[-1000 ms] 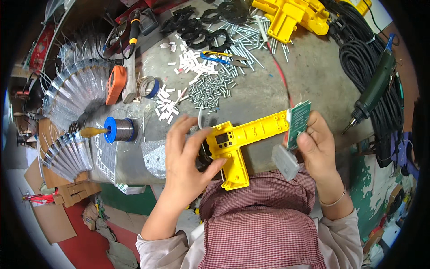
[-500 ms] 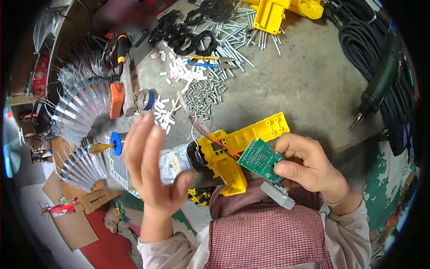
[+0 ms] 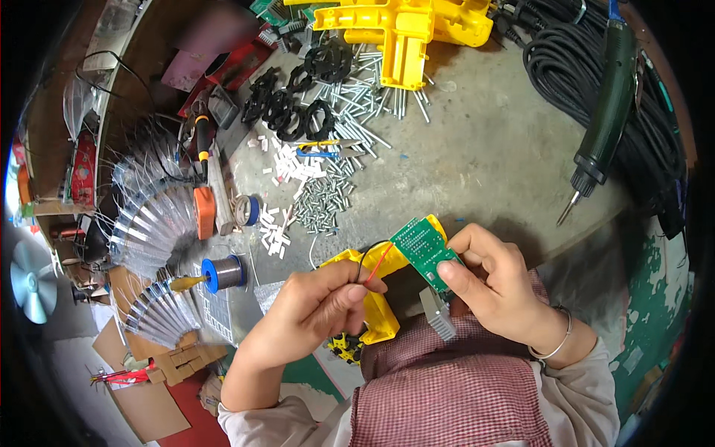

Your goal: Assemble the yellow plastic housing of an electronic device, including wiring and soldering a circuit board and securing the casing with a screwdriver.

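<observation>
Between the thumb and fingers of my right hand (image 3: 495, 287) is a green circuit board (image 3: 418, 249), tilted, with a grey finned heat sink (image 3: 437, 315) hanging below it. A red wire (image 3: 381, 262) and a black wire (image 3: 363, 261) run from near the board's left edge to my left hand (image 3: 320, 305), which pinches them between thumb and forefinger. Under both hands a yellow plastic housing (image 3: 382, 319) lies at the table's near edge, partly covered. My left hand hides most of the bubble-wrapped part (image 3: 268, 295) beside the housing.
Small screws (image 3: 324, 205), white sleeves (image 3: 294, 164), snips (image 3: 328, 147) and black rings (image 3: 319, 119) lie further back. A solder spool (image 3: 223, 274) stands left. An electric screwdriver (image 3: 596, 134) hangs at right beside coiled black cables (image 3: 551, 67). More yellow housings (image 3: 406, 45) sit at the far edge.
My left hand has gone from spread fingers to pinching the wires, moving right toward the board. My right hand still holds the board, now slightly further left. The view has shifted too.
</observation>
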Tool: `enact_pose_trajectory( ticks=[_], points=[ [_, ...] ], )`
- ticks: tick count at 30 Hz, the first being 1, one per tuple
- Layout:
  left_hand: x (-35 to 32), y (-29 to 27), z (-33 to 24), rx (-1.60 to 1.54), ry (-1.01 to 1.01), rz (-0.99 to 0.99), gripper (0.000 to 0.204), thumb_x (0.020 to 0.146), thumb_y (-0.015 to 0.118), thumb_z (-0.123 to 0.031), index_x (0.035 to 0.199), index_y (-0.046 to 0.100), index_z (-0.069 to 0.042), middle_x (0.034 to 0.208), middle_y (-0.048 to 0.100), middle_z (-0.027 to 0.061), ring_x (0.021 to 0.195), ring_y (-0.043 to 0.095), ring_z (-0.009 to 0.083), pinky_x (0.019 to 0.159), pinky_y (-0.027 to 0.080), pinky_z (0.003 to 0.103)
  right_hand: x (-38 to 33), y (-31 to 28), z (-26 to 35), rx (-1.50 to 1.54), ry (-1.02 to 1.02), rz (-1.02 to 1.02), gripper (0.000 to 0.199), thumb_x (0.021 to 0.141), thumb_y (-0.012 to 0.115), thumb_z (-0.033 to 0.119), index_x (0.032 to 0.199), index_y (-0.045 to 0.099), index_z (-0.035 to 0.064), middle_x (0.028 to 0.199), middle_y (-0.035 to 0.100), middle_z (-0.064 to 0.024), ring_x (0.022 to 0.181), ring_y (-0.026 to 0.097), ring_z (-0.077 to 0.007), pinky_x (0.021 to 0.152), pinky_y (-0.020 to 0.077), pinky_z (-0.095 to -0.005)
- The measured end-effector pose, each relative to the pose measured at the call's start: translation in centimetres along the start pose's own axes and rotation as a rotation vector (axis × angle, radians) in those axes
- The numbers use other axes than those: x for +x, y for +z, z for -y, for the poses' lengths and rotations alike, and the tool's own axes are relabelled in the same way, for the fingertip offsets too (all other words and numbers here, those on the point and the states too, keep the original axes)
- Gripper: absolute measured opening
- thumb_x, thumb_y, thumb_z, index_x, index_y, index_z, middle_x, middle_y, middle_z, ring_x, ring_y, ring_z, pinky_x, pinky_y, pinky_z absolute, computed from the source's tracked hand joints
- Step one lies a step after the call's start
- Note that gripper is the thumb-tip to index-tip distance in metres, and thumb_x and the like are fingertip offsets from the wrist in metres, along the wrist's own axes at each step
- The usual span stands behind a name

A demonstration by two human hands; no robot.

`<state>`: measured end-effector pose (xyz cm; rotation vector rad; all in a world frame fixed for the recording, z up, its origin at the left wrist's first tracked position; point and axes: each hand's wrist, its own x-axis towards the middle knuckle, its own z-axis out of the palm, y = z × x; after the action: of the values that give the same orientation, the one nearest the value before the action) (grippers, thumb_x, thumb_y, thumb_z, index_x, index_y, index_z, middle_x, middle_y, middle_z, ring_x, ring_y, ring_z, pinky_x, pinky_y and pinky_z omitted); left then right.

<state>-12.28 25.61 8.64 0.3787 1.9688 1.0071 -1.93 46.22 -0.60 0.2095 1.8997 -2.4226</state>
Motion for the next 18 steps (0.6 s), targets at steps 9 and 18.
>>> enact_pose_trajectory(
  ticks=[9,18],
  points=[
    [1.6,-1.3,-0.2,0.662,0.34,-0.165,0.01,0.078,0.07,0.001,0.088,0.066,0.001,0.074,0.058,0.0153,0.066,0.058,0.0334,0.059,0.046,0.037,0.0,0.4,-0.3,-0.198,-0.199,-0.056,0.012,0.092,0.064,0.008,0.096,0.057,-0.0004,0.066,0.055,-0.0055,0.052,0.052,-0.0075,0.047,0.0383,-0.0252],
    [1.8,-1.7,0.7,1.003,0.261,-0.154,0.015,0.07,0.072,0.004,0.084,0.068,0.003,0.077,0.066,0.0118,0.068,0.063,0.0274,0.061,0.048,0.033,0.2,0.9,-2.6,-0.29,-0.356,0.047,0.024,0.084,0.072,0.007,0.102,0.058,-0.0002,0.08,0.063,-0.0091,0.057,0.063,-0.0191,0.052,0.0483,-0.03]
  ],
)
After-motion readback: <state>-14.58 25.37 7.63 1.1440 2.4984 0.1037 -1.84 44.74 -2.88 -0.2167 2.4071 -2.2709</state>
